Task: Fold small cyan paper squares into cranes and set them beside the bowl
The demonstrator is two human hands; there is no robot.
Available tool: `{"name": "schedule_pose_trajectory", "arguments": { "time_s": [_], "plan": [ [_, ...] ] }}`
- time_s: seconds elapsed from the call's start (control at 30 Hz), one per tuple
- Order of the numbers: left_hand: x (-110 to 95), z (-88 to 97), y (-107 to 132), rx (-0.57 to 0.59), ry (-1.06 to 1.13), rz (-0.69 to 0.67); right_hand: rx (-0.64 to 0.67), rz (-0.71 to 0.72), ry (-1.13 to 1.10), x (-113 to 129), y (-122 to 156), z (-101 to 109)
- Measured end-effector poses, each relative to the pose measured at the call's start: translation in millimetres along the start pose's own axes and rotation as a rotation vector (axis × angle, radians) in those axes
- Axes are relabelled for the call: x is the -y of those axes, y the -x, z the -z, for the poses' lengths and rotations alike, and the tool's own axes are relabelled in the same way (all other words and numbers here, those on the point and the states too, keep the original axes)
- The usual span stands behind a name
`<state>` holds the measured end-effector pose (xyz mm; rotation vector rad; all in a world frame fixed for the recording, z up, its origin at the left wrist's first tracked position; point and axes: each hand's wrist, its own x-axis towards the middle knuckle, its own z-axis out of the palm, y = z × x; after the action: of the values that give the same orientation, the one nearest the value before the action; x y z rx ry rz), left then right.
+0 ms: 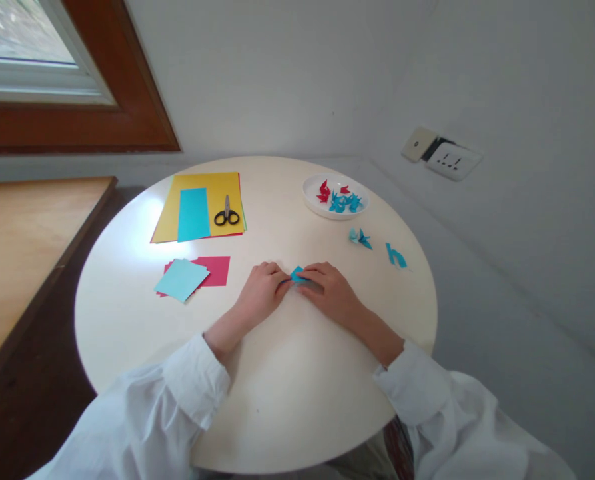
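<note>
A small piece of blue folded paper (298,273) lies between my two hands at the middle of the round white table (277,400). My left hand (263,288) pinches its left corner between thumb and fingers. From the other side, my right hand (331,291) grips its right part, with the fingertips over the paper. Parts of the paper are hidden under the fingers. Off to the right lie folded blue paper figures (360,238) and some blue paper scraps (396,255).
A white dish (311,205) at the back right holds several red and blue folded figures. Black-handled scissors (226,215) and a blue paper strip (193,213) rest on yellow sheets (167,223). Light blue squares (182,280) overlap red paper (217,270) on the left.
</note>
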<state>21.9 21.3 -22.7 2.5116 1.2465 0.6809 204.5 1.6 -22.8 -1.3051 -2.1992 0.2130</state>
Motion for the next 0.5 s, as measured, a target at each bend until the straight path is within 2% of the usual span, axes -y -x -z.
{"name": "schedule_pose_trajectory", "arguments": {
  "time_s": [0.17,0.23,0.33,0.4,0.5],
  "plan": [
    [0,1.9,-1,-0.016,0.07,0.037,-0.002,-0.131,-0.199,1,-4,3],
    [-1,4.4,-2,-0.061,0.223,0.104,-0.053,-0.252,-0.354,1,-11,5],
    [-2,11.1,-3,-0.164,0.545,0.297,-0.141,-0.424,-0.644,-1,-26,5],
    [-3,16.1,-5,-0.21,0.684,0.395,-0.177,-0.478,-0.853,0,-38,3],
    [-1,20.5,-7,-0.305,0.779,0.447,-0.171,-0.525,-1.005,2,-55,-6]
  ]
}}
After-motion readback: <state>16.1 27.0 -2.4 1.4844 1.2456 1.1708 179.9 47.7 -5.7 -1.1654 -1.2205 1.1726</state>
